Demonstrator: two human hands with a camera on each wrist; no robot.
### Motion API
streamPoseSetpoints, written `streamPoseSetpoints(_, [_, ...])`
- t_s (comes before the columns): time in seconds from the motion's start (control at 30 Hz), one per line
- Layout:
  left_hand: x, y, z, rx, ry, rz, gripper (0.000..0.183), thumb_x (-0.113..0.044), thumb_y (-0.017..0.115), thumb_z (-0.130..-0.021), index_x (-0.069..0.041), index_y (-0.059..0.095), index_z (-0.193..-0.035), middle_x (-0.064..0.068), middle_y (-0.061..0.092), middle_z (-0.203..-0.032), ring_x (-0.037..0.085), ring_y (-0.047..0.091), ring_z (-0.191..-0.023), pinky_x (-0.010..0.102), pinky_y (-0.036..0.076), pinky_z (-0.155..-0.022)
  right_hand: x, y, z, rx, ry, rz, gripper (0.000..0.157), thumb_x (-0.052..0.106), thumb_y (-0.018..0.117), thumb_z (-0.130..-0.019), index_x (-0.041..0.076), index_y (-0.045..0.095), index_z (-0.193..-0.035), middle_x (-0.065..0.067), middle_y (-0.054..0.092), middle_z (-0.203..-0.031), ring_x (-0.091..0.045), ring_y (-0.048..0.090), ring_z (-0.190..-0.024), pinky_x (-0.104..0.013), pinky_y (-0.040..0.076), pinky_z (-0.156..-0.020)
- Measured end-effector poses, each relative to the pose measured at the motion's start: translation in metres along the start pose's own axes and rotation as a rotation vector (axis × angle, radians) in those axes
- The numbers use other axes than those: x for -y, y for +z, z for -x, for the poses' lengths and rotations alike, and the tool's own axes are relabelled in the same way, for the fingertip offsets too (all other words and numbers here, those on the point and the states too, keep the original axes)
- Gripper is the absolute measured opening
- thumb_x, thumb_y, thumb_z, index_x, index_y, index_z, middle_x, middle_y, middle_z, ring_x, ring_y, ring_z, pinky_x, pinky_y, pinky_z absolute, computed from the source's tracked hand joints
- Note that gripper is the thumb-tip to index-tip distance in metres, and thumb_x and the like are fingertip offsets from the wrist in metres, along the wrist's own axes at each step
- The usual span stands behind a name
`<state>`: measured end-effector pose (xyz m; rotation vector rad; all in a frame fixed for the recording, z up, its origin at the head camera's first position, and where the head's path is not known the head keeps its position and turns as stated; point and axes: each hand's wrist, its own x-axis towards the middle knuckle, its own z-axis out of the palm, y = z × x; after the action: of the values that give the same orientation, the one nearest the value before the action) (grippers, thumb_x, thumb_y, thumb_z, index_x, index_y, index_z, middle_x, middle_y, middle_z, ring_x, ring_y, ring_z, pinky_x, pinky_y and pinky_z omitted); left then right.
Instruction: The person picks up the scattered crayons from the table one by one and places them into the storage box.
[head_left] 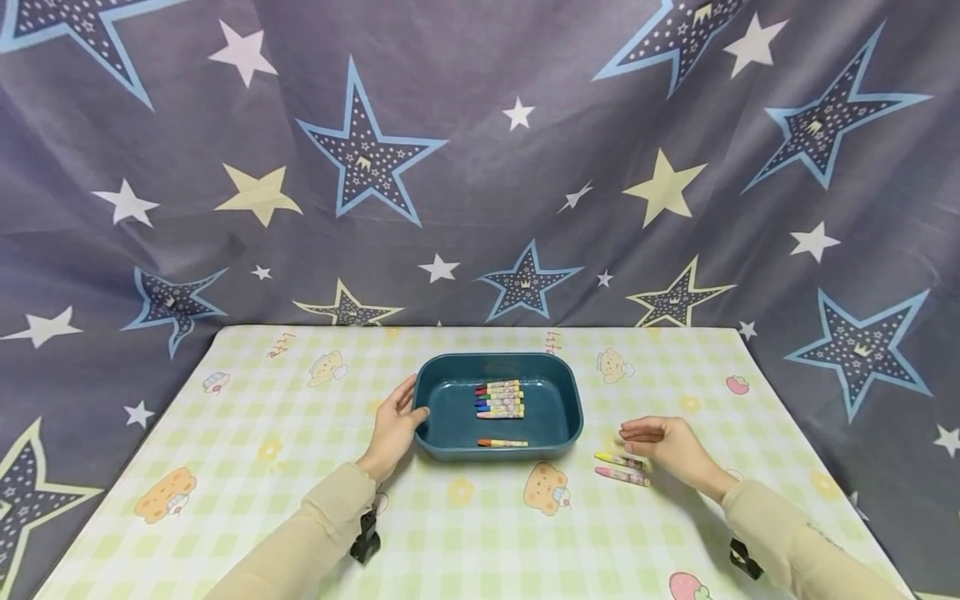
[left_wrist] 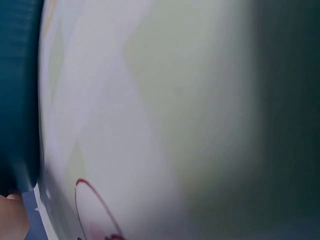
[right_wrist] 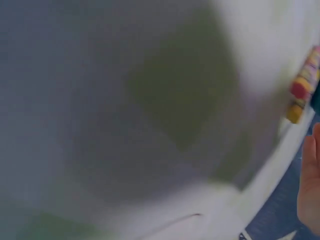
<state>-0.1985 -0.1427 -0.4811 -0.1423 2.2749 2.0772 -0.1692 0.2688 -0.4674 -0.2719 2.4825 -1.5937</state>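
A dark teal rectangular tray (head_left: 498, 454) stands on the table in the head view. At its left end my left hand (head_left: 393, 425) grips the wall, thumb over the rim and fingers along the outside. Inside lie several crayons (head_left: 500, 400) side by side, tips to the left, and an orange crayon (head_left: 502, 443) apart from them near the front wall. To the right of the tray, a yellow crayon (head_left: 619, 460) and a pink crayon (head_left: 622, 476) lie on the cloth. Just above the yellow one is my right hand (head_left: 667, 446), fingers loosely bent and holding nothing visible.
A green-and-white checked cloth (head_left: 285, 517) with bear and strawberry prints covers the table. Behind the far table edge hangs a grey curtain (head_left: 480, 183) with stars. Dark wrist straps (head_left: 366, 537) show at both sleeves.
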Motion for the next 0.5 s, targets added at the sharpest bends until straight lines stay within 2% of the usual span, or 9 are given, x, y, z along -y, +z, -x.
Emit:
streamPoseSetpoints(0.17, [0.002,0.0,0.0,-0.006,-0.004,0.0,0.063,-0.001,0.052,-0.087,-0.01,0.028,-0.144,0.011,0.03,-0.148,0.026,0.031,-0.135,0.035,0.035,-0.108,-0.012,0.002,0.005,0.013,0.028,-0.02,0.035,-0.001,0.067,-0.078,-0.015,0.058,-0.109,-0.028,0.064,-0.103,-0.018,0.069,-0.086,-0.022,0.056,-0.075])
streamPoseSetpoints(0.3, [0.002,0.001,0.0,-0.004,-0.004,0.001,0.063,-0.001,0.053,-0.087,-0.01,0.027,-0.145,0.011,0.03,-0.148,0.026,0.031,-0.135,0.036,0.035,-0.108,-0.017,0.004,0.009,0.032,0.021,0.007,0.036,0.004,0.07,-0.077,-0.012,0.06,-0.108,-0.026,0.064,-0.104,-0.012,0.068,-0.087,-0.019,0.055,-0.075])
streamPoseSetpoints(0.5, [0.002,0.0,-0.001,0.003,0.012,0.005,0.063,-0.002,0.052,-0.088,-0.011,0.027,-0.145,0.011,0.029,-0.148,0.026,0.029,-0.136,0.037,0.034,-0.109,-0.017,0.007,0.01,0.013,-0.01,0.107,0.03,0.007,0.069,-0.078,-0.006,0.064,-0.106,-0.019,0.067,-0.102,-0.019,0.067,-0.09,-0.019,0.055,-0.076])
